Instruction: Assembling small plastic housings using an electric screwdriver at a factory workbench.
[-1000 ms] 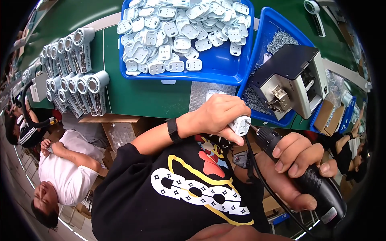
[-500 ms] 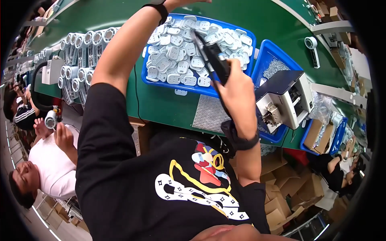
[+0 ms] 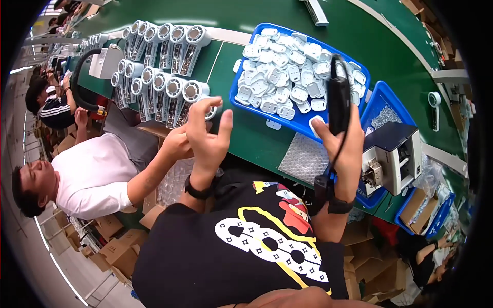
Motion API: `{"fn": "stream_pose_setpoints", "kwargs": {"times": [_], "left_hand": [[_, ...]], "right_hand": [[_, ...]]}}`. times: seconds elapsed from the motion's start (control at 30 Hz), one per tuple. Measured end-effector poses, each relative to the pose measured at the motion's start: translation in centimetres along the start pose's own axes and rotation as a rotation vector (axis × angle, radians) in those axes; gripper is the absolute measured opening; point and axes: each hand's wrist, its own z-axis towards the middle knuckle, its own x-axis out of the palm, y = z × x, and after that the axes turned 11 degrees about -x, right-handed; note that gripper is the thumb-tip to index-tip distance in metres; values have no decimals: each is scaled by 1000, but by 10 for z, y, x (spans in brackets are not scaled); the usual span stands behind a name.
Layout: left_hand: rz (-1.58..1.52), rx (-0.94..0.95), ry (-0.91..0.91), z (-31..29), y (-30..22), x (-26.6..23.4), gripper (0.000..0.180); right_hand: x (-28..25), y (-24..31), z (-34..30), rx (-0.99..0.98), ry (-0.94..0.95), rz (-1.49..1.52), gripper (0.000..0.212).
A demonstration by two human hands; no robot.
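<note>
My right hand (image 3: 346, 151) is wrapped round a black electric screwdriver (image 3: 339, 100) with a cord, held upright over the right front part of a blue tray (image 3: 303, 126). In that tray lies a heap of light-coloured plastic covers (image 3: 287, 66). My left hand (image 3: 209, 138) is raised left of the tray with its fingers apart, holding nothing I can see. It is nearest to the front row of handheld fans (image 3: 174, 87) with exposed inner parts, and overlaps the end one. A co-worker's hand (image 3: 179, 143) is right beside it, partly hidden.
A screw-feeding machine (image 3: 393, 159) stands at the right, beside a blue bin of small screws (image 3: 385, 117). Bubble wrap (image 3: 305, 159) lies at the table's front edge. Single fans lie at the far edge (image 3: 316, 13) and far right (image 3: 434, 110). The co-worker (image 3: 95, 179) sits at left.
My left hand has come back from beyond the tray to beside the fans. The view has shifted left. The co-worker has reached toward my left hand. The screwdriver is now more upright.
</note>
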Motion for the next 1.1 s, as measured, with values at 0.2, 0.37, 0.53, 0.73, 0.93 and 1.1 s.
{"fn": "stream_pose_setpoints", "kwargs": {"times": [0.2,0.37,0.53,0.73,0.93,1.1], "left_hand": [[862,80,-180,-33,60,-17,55],[1003,57,-141,-45,62,-21,59],[983,16,-175,-53,72,-38,62],[558,242,-30,-48,78,-53,64],[-365,380,252,-51,3,16,66],[-633,160,821,-48,-44,89,75]], "right_hand": [[-2,9,-44,89,-135,547,61],[6,13,-69,185,-89,640,61],[10,6,-84,216,-133,756,62],[9,-1,-97,228,-192,790,61],[-4,2,-117,194,-267,883,62],[-17,20,-136,192,-400,887,65]]}}
